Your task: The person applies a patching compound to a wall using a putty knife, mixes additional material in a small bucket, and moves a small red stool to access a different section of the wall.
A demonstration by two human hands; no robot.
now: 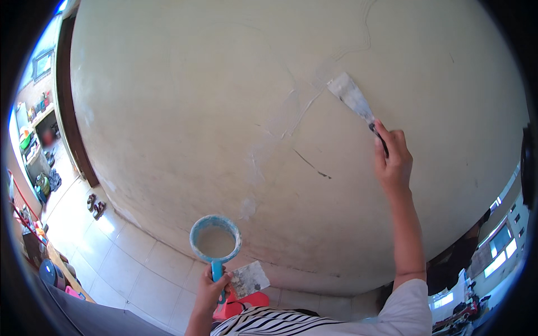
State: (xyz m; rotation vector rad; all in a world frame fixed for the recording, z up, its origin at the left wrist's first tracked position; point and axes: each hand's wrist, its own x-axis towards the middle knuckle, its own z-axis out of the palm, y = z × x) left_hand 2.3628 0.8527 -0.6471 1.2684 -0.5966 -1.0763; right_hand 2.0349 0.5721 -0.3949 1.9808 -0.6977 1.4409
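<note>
My right hand (395, 159) is raised and wrapped round the black handle of a putty knife (352, 96). The knife's wide, whitish-smeared blade lies at or close to the wall (168, 101), beside a pale streak of filler (305, 115) along a crack. Low on the left, my left hand (210, 292) grips the handle of a blue dipper (217, 269), which has a round bowl. Greyish-white paste (216, 242) fills part of the bowl. A second flat scraper blade (251, 279), stained and square-edged, sticks out beside the same hand; its grip is hidden.
Dark scratches (312, 163) mark the wall. Below lies a tiled floor (129, 266), with sandals (96, 206) near a doorway (75, 106) on the left. Something red (241, 305) sits under the left hand. A cluttered room shows at the lower right.
</note>
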